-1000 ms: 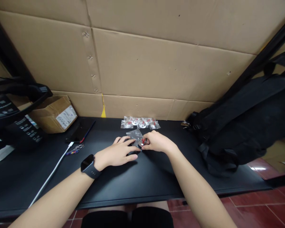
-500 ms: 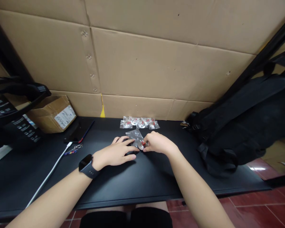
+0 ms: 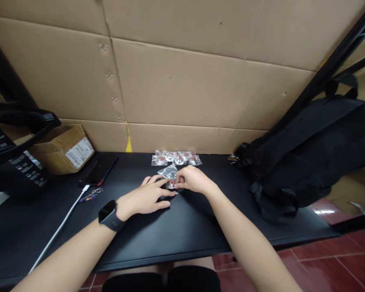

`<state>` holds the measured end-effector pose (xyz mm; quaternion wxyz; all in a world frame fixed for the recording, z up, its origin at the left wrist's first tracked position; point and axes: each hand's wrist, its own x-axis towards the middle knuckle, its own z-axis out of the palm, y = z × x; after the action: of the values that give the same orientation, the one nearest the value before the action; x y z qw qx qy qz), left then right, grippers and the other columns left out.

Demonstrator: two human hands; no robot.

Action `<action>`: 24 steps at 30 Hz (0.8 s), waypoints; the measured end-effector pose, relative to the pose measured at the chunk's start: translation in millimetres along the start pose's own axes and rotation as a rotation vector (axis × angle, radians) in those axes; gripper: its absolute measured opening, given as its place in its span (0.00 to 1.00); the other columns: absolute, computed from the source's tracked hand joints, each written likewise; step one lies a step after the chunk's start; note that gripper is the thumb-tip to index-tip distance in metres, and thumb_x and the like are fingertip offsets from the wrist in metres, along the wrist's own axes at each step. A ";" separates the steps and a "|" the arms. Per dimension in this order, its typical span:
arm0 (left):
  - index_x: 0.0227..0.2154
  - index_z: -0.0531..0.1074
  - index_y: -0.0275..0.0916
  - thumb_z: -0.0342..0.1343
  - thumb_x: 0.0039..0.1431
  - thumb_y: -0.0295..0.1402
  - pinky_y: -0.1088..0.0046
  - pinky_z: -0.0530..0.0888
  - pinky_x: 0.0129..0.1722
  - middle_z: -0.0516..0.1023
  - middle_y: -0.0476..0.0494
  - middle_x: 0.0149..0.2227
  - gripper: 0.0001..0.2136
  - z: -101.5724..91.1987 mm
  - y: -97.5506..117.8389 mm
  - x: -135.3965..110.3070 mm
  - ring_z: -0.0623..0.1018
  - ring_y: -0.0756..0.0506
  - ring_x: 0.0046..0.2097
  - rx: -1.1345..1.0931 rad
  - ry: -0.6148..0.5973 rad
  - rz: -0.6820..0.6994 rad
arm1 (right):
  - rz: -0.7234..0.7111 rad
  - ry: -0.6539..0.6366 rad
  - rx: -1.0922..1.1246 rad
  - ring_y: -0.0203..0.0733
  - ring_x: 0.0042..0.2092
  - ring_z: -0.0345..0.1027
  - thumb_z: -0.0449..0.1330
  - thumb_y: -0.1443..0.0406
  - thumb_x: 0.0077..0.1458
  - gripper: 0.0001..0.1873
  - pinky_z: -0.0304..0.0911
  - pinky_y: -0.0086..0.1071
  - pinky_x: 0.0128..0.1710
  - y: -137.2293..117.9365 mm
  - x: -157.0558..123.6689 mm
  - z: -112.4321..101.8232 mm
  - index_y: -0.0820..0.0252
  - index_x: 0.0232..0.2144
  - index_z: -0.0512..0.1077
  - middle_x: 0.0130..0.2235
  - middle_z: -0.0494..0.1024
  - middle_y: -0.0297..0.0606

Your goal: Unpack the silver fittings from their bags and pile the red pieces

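Note:
A small clear plastic bag lies on the black table between my two hands. At its lower part is a round silver disc with a red piece on it, partly covered by fingers; whether it is fully inside the bag cannot be seen. My left hand rests flat with fingers spread, its fingertips touching the bag and the disc's left side. From the right, my right hand pinches at the disc's right edge with thumb and fingers closed. Just beyond, several similar bagged silver discs with red pieces sit in a row.
A cardboard wall stands behind the table. On the left are a large black cup, an open carton, a phone, a keyring and a white cable. A black backpack leans at right.
My right hand has moved slightly left with the disc, bringing it closer to my left fingertips. My left hand stays spread at the bag. The camera view has shifted a little.

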<state>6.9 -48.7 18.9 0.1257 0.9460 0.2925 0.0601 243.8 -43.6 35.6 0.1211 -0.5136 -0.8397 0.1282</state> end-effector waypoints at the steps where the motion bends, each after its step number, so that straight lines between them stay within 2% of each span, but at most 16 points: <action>1: 0.56 0.71 0.62 0.54 0.63 0.48 0.42 0.56 0.61 0.60 0.45 0.68 0.19 0.3 -0.9 -0.3 0.55 0.29 0.67 0.002 0.002 -0.006 | 0.005 0.026 -0.021 0.35 0.32 0.68 0.70 0.61 0.50 0.08 0.51 0.27 0.30 -1.2 0.5 1.4 0.57 0.28 0.75 0.30 0.78 0.32; 8: 0.56 0.71 0.62 0.55 0.61 0.49 0.41 0.54 0.62 0.56 0.46 0.70 0.20 0.8 -6.2 -2.3 0.52 0.29 0.69 -0.007 0.011 -0.005 | -0.025 0.160 -0.051 0.37 0.38 0.68 0.68 0.62 0.54 0.11 0.51 0.27 0.32 -4.5 7.5 15.7 0.56 0.36 0.70 0.39 0.77 0.33; 16: 0.55 0.73 0.61 0.55 0.62 0.48 0.41 0.54 0.62 0.56 0.47 0.70 0.18 -1.9 -3.8 -0.3 0.52 0.29 0.69 -0.002 -0.016 -0.001 | 0.100 0.242 -0.117 0.42 0.43 0.70 0.64 0.59 0.58 0.12 0.57 0.30 0.36 -1.7 14.6 21.3 0.55 0.42 0.71 0.44 0.76 0.38; 18: 0.51 0.75 0.60 0.58 0.60 0.45 0.40 0.53 0.62 0.58 0.49 0.69 0.16 -3.3 -4.6 0.8 0.50 0.28 0.69 0.016 0.007 0.006 | 0.076 0.203 -0.050 0.42 0.42 0.70 0.67 0.58 0.55 0.15 0.57 0.29 0.36 3.1 12.8 17.0 0.55 0.43 0.72 0.43 0.77 0.37; 21: 0.47 0.74 0.53 0.63 0.55 0.35 0.43 0.54 0.62 0.65 0.48 0.64 0.16 -6.6 -5.6 2.7 0.50 0.30 0.69 0.039 0.107 -0.003 | -0.034 0.060 0.172 0.38 0.38 0.69 0.70 0.55 0.49 0.20 0.60 0.28 0.35 17.5 9.3 6.1 0.57 0.42 0.75 0.39 0.77 0.35; 24: 0.51 0.70 0.50 0.59 0.53 0.26 0.49 0.58 0.60 0.70 0.44 0.59 0.22 -9.3 -5.8 4.5 0.55 0.33 0.67 0.078 0.233 -0.060 | -0.112 -0.007 0.359 0.35 0.36 0.69 0.62 0.61 0.58 0.11 0.63 0.27 0.37 33.2 7.1 -3.9 0.60 0.42 0.76 0.40 0.77 0.37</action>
<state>5.8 -39.6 26.5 0.0556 0.9276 0.3355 0.1546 269.6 -22.3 28.5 0.2146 -0.4357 -0.8311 0.2709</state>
